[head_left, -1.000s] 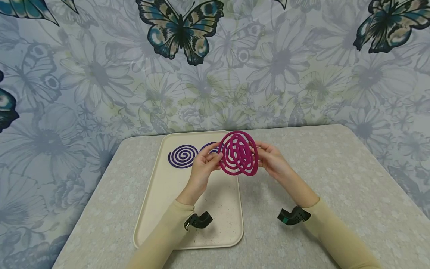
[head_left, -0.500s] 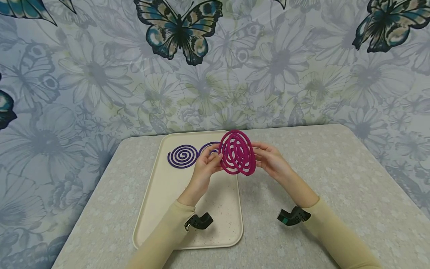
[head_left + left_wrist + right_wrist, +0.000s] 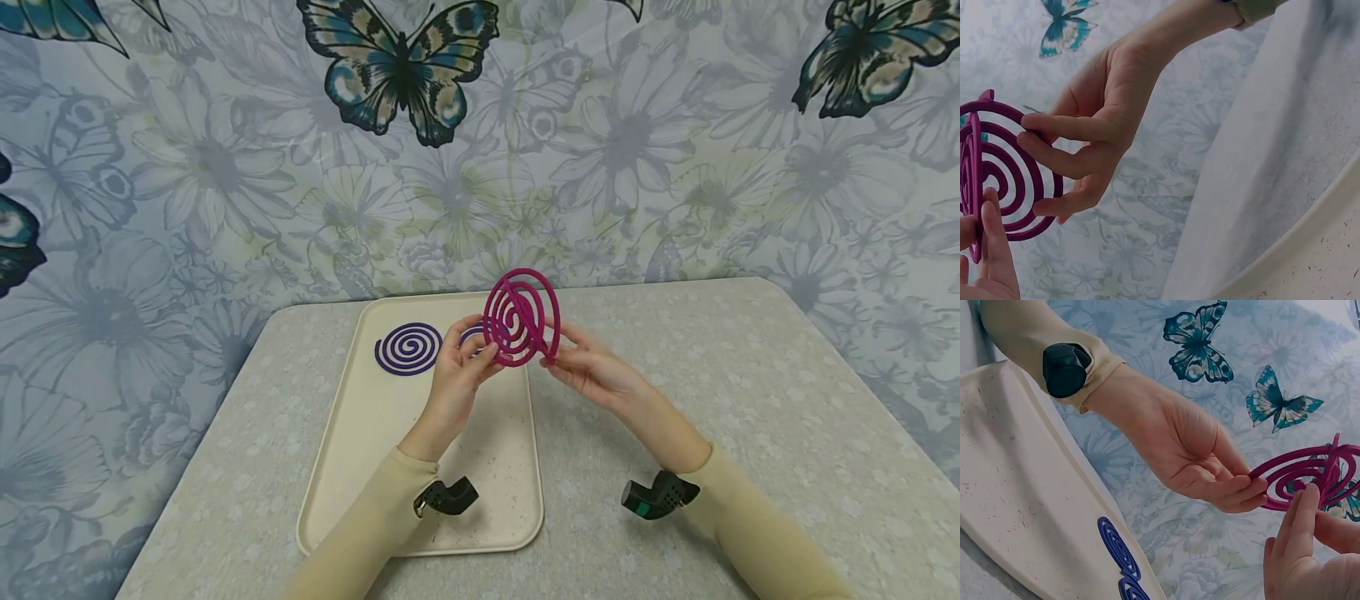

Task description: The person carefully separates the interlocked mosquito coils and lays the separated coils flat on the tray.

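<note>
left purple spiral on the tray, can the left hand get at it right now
Probably not just yet: the left hand holds the pink coil, though nothing covers the left purple spiral on the tray.

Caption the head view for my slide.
Both hands hold up magenta coils; purple coils lie on a tray.

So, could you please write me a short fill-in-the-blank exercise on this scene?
1. The magenta spiral coils are held by the left hand and the ____ hand.
2. The cream tray rests on the ____.
3. The large insects printed on the wall covering are ____.
Missing words: right; table; butterflies.
</note>
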Motion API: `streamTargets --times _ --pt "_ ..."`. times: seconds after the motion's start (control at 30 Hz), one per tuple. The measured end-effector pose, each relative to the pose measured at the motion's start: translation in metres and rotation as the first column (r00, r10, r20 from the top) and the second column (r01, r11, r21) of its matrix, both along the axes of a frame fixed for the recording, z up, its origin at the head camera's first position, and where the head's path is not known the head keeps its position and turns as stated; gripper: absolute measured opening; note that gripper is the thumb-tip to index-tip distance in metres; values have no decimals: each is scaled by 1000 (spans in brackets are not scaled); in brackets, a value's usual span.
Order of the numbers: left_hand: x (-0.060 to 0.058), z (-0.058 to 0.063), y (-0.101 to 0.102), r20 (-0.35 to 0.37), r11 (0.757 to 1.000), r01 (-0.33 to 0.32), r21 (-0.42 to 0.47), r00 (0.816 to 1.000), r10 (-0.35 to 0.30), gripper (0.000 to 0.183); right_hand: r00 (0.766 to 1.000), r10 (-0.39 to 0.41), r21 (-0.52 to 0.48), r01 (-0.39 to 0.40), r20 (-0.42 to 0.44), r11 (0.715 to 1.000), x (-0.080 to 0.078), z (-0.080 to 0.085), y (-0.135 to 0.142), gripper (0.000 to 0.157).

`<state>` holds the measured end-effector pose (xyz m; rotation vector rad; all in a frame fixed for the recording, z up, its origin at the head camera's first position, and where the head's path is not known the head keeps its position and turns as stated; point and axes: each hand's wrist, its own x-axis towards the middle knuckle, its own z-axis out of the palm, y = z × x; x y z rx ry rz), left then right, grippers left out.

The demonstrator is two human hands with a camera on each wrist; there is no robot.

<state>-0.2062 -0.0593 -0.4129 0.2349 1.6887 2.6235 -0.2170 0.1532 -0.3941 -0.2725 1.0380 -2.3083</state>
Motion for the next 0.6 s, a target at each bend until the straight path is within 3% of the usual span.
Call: streamTargets --times 0.23,0.47,0.6 --pt "1 0 -1 -19 998 -49 32 999 49 38 999 -53 1 53 6 999 0 -1 -1 59" --pt "2 -2 1 -30 994 -84 68 996 86 37 984 -173 59 175 -31 983 9 6 -5 62" --pt "2 -3 3 -42 995 -77 64 996 80 38 989 -142 82 146 -50 986 13 10 -6 62"
